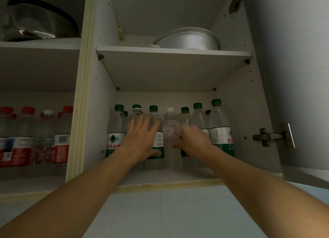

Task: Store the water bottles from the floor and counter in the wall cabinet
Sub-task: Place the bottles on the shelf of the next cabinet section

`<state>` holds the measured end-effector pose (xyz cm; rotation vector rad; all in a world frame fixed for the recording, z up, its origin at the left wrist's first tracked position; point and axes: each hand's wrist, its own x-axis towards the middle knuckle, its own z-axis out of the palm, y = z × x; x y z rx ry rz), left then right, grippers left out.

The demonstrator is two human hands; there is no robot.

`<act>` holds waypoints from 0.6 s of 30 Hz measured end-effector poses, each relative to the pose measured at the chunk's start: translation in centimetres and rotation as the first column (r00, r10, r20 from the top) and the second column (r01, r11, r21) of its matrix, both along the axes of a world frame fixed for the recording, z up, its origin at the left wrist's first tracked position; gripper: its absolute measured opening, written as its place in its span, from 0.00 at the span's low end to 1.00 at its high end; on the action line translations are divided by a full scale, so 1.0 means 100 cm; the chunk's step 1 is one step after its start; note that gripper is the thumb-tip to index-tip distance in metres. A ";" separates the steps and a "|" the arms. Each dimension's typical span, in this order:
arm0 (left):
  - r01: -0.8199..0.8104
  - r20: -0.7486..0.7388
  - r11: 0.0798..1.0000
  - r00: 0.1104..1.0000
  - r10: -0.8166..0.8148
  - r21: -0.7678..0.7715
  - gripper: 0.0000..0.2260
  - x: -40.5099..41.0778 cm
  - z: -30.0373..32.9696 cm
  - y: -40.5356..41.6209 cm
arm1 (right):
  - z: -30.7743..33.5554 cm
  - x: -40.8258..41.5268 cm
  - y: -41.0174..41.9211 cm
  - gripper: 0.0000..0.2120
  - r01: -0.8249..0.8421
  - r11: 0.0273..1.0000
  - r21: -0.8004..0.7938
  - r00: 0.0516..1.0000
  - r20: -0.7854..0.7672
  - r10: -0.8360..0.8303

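Note:
Several clear water bottles with green caps (pixel 219 123) stand in rows on the lower shelf (pixel 160 177) of the open wall cabinet. Among them, in the middle, stands a white-capped bottle (pixel 170 120) with a red label. My left hand (pixel 142 136) lies flat with fingers spread against the green-capped bottles left of it, holding nothing. My right hand (pixel 194 139) curls around the right side of the white-capped bottle, thumb across its front. The hands hide the lower parts of the bottles behind them.
The left compartment holds several red-capped bottles (pixel 60 139). A metal basin (pixel 188 40) sits on the upper shelf, and a glass pot lid (pixel 41 18) on the upper left shelf. The cabinet door (pixel 293 77) hangs open at right on its hinge (pixel 272 136).

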<state>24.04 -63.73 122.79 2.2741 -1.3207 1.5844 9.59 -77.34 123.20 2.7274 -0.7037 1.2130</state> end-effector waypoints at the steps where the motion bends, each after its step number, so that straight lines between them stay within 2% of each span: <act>1: 0.026 0.002 1.000 1.000 -0.026 -0.003 0.51 -0.003 0.001 0.001 | -0.001 -0.010 -0.002 0.15 -0.010 0.999 -0.033 0.997 0.082 0.013; 4: 0.115 0.030 0.992 0.993 -0.114 -0.043 0.43 -0.015 0.011 0.002 | -0.007 -0.046 -0.016 0.11 0.078 0.959 -0.274 0.913 0.406 0.042; 5: 0.151 0.019 0.986 0.989 -0.150 -0.065 0.41 -0.021 0.016 0.001 | -0.010 -0.057 -0.022 0.14 0.138 0.936 -0.325 0.876 0.480 0.038; 6: 0.188 -0.005 0.978 0.982 -0.190 -0.089 0.39 -0.028 0.022 -0.002 | -0.014 -0.065 -0.027 0.23 0.194 0.930 -0.313 0.858 0.513 -0.007; 8: 0.276 -0.068 0.951 0.956 -0.287 -0.139 0.34 -0.043 0.033 -0.010 | -0.022 -0.077 -0.039 0.40 0.234 0.961 -0.146 0.869 0.475 -0.139; 10: 0.383 -0.176 0.904 0.893 -0.415 -0.188 0.31 -0.060 0.041 -0.026 | -0.031 -0.082 -0.049 0.49 0.150 0.985 0.087 0.901 0.398 -0.172; 12: 0.463 -0.332 0.855 0.789 -0.517 -0.233 0.30 -0.078 0.044 -0.049 | -0.037 -0.085 -0.058 0.43 -0.060 0.958 0.281 0.913 0.402 -0.061; 14: 0.485 -0.492 0.834 0.677 -0.548 -0.262 0.31 -0.091 0.042 -0.073 | -0.039 -0.090 -0.062 0.31 -0.183 0.922 0.340 0.893 0.450 0.011; 18: 0.426 -0.660 0.854 0.554 -0.507 -0.298 0.38 -0.102 0.027 -0.115 | -0.041 -0.096 -0.067 0.26 -0.136 0.936 0.325 0.893 0.450 -0.026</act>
